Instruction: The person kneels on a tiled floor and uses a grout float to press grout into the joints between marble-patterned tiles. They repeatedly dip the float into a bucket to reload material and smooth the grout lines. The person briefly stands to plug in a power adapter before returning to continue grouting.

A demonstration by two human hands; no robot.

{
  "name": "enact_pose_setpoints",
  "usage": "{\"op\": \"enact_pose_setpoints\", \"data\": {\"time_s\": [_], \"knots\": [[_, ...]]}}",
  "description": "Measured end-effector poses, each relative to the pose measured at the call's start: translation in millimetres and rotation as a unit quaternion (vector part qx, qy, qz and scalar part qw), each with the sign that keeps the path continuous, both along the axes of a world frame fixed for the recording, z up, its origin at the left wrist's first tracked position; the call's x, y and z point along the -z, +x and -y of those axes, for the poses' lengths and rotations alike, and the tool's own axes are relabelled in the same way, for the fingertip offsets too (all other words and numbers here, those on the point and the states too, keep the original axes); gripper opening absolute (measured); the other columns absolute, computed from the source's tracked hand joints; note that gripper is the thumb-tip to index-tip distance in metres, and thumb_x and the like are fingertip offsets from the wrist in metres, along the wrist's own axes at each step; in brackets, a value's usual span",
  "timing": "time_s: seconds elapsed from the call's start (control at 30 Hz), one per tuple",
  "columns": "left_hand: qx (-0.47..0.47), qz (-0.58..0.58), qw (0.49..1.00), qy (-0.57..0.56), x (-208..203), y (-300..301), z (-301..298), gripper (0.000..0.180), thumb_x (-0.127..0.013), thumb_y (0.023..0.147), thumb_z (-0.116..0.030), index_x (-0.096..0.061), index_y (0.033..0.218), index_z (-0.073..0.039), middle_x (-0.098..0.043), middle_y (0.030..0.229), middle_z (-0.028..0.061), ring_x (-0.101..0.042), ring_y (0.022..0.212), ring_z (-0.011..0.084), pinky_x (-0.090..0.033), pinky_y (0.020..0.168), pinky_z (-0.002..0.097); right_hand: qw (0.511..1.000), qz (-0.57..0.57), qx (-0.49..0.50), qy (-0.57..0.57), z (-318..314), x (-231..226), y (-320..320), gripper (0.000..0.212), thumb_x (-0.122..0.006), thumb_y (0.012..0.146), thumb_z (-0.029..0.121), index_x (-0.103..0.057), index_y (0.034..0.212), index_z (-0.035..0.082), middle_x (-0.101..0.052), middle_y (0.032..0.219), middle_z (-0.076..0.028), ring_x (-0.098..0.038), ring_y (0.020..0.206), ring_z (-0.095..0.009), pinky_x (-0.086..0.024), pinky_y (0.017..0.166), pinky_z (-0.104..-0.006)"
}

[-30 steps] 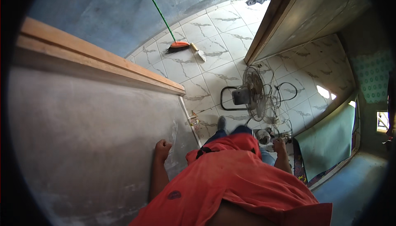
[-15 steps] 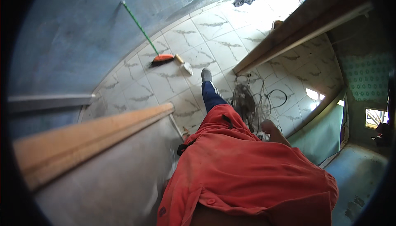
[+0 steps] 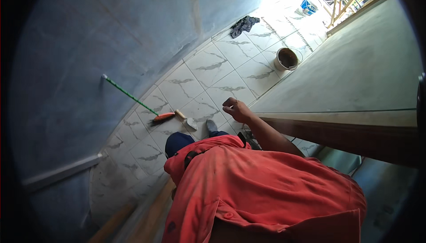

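Note:
My right hand (image 3: 237, 110) is held out in front of me above the tiled floor, its fingers curled in. A small pale bit shows between the fingers, too small to name. Left of that hand, on the floor, lie a trowel (image 3: 191, 123) with a wooden handle and a broom (image 3: 165, 116) with an orange head, its green handle slanting up toward the blue wall. Neither is touched by the hand. My left hand is out of sight.
A bucket (image 3: 286, 59) stands by the green wall (image 3: 350, 79) on the right. Farther off are a dark crumpled cloth (image 3: 244, 26) and a blue-and-white container (image 3: 309, 6) near a bright opening. A wooden door frame (image 3: 337, 130) runs close at my right.
I have stepped forward through the doorway, and the view has turned right. My right hand has come up and forward from beside my body. The bucket is now fully seen.

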State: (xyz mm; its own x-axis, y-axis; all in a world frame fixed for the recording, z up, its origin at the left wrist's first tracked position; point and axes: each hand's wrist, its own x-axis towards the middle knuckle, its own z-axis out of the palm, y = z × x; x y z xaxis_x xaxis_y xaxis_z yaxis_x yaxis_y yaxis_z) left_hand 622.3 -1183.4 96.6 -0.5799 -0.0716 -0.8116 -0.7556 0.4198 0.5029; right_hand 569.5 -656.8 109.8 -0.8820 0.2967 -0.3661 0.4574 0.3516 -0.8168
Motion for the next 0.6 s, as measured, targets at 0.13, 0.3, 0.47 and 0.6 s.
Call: {"op": "enact_pose_setpoints", "data": {"time_s": [0.13,0.3,0.47,0.6], "knots": [[0.022,-0.030,0.999,-0.002,15,-123,-30,0.028,-0.060,0.098,-0.024,-0.059,0.118,-0.004,-0.064,0.099,0.0060,-0.064,0.085,0.0169,-0.050,0.069,0.0308,0.998,0.020,0.022,-0.050,-26,-13,-23,0.036,-0.067,0.097,0.031,-0.067,0.114,-0.001,-0.072,0.110,-0.017,-0.069,0.104,-0.029,-0.053,0.091,-0.0385],[0.094,-0.072,0.992,0.039,25,-315,-72,0.024,-0.060,0.099,-0.024,-0.061,0.116,-0.007,-0.065,0.101,-0.0006,-0.059,0.078,0.0112,-0.046,0.063,0.0277,0.977,0.128,0.073,-0.157,-46,14,-18,0.041,-0.066,0.098,0.034,-0.066,0.118,-0.001,-0.072,0.109,-0.016,-0.068,0.103,-0.025,-0.053,0.090,-0.0367],[0.236,-0.114,0.964,0.041,8,-472,-229,0.024,-0.060,0.100,-0.025,-0.061,0.118,-0.009,-0.065,0.104,-0.0005,-0.059,0.088,0.0105,-0.048,0.073,0.0277,0.955,0.178,0.143,-0.188,-63,72,-18,0.051,-0.065,0.097,0.039,-0.063,0.127,-0.003,-0.070,0.120,-0.022,-0.068,0.109,-0.028,-0.053,0.093,-0.0382],[0.368,-0.113,0.917,0.106,0,-577,-365,0.024,-0.064,0.098,-0.021,-0.065,0.117,-0.006,-0.066,0.101,0.0009,-0.059,0.090,0.0105,-0.048,0.076,0.0278,0.925,0.171,0.264,-0.211,-69,71,-97,0.042,-0.067,0.095,0.036,-0.071,0.116,0.001,-0.073,0.113,-0.019,-0.069,0.107,-0.029,-0.054,0.092,-0.0392]]}}
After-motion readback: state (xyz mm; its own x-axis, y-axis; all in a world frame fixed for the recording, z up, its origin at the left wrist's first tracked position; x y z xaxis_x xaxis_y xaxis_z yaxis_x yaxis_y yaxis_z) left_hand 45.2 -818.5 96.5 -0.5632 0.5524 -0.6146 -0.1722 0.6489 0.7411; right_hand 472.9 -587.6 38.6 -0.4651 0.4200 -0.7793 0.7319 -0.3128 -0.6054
